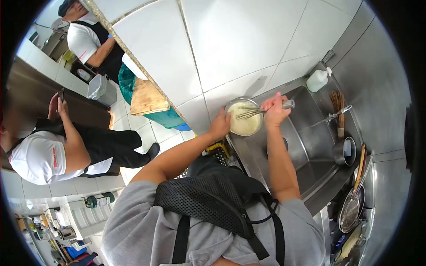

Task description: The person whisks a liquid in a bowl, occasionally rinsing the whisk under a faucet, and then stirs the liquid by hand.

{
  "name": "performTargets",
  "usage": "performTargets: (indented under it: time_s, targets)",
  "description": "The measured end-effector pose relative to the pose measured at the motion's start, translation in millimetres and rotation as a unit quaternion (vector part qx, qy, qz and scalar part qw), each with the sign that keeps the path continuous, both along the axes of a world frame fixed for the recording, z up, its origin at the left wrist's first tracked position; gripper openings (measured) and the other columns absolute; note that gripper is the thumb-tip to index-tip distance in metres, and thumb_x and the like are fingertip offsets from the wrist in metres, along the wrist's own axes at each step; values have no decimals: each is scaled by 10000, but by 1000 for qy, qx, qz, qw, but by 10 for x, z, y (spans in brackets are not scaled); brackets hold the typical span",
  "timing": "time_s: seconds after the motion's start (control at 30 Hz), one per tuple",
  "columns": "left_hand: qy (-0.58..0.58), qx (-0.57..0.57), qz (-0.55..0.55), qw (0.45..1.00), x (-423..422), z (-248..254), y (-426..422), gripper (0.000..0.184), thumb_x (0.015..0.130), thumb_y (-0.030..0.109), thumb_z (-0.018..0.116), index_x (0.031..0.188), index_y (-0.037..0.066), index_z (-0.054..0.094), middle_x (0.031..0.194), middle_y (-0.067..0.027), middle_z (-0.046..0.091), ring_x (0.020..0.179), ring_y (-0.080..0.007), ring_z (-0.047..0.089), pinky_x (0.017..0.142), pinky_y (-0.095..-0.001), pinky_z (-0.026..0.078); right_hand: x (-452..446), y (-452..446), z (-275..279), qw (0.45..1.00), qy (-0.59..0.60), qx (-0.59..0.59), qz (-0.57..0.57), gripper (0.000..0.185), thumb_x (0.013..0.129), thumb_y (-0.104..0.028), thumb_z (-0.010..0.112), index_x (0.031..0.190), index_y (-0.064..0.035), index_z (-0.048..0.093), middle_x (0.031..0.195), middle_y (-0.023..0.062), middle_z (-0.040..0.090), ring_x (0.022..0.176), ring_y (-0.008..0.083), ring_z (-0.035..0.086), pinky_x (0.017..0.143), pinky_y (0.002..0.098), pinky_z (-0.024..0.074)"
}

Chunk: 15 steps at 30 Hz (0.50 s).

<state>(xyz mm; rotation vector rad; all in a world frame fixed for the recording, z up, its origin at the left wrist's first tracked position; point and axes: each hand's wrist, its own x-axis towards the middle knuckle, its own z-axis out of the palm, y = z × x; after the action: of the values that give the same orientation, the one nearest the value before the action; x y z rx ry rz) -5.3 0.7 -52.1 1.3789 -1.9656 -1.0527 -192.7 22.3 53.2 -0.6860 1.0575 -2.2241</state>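
A round metal bowl [229,106] with pale yellow, creamy contents stands at the left end of the steel sink counter, by the tiled wall. My left hand [220,124] grips the bowl's near left side. My right hand [276,111] is closed around the handle of a wire whisk [253,112]. The whisk's wires reach over the bowl into the pale mixture, and its handle end sticks out to the right of my fist. How deep the wires go is hard to see.
To the right is the steel sink [293,128] with a faucet [338,113]. Around it are a white bottle [317,80], a bristle brush [338,104], a small pot [344,151] and a strainer [352,213]. Two people in black aprons stand left, one holding a phone. A wooden board [148,97] is nearby.
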Motion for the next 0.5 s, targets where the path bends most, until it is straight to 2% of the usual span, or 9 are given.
performTargets:
  time_s: [0.07, 0.2, 0.27, 0.4, 0.47, 0.5]
  targets:
    - [42, 46, 18, 998, -1, 58, 21, 441, 991, 292, 404, 1305, -15, 370, 1066, -352, 593, 1025, -518, 556, 894, -538, 428, 27, 37, -101, 998, -39, -13, 53, 320, 942, -89, 533, 674, -60, 362, 479, 61, 408, 381, 155, 391, 388, 347, 374]
    - [57, 56, 4, 997, -19, 37, -2, 445, 991, 272, 406, 1326, -17, 354, 1078, -354, 591, 1047, -515, 553, 910, -532, 424, 24, 146, -19, 992, -12, -4, 125, 322, 941, -87, 533, 669, -65, 362, 478, 57, 403, 377, 150, 384, 388, 345, 372]
    - [90, -21, 0, 996, -10, -47, 7, 442, 989, 270, 410, 1317, -21, 357, 1073, -359, 589, 1027, -519, 560, 897, -532, 429, -8, 184, 52, 981, 42, 24, 190, 340, 937, -85, 523, 648, -84, 344, 472, 46, 379, 373, 141, 361, 397, 338, 370]
    - [88, -21, 11, 996, -11, -40, 21, 439, 988, 271, 409, 1312, -21, 362, 1074, -365, 585, 1019, -526, 558, 890, -531, 434, -152, 120, 206, 977, 49, 83, 188, 342, 930, -73, 539, 652, -90, 342, 475, 37, 384, 384, 136, 384, 395, 325, 366]
    - [62, 0, 10, 998, -6, -69, 20, 435, 987, 273, 411, 1305, -20, 366, 1066, -369, 584, 1008, -531, 559, 883, -532, 438, -162, 74, 213, 985, 120, 63, 109, 339, 927, -69, 550, 654, -88, 351, 479, 33, 389, 395, 135, 405, 391, 315, 360]
    - [62, 2, 13, 998, -6, -68, 20, 435, 987, 273, 411, 1305, -20, 366, 1066, -369, 584, 1008, -531, 559, 883, -532, 438, -144, 45, 197, 984, 119, 64, 112, 339, 927, -69, 550, 654, -88, 351, 479, 33, 389, 395, 135, 405, 391, 315, 360]
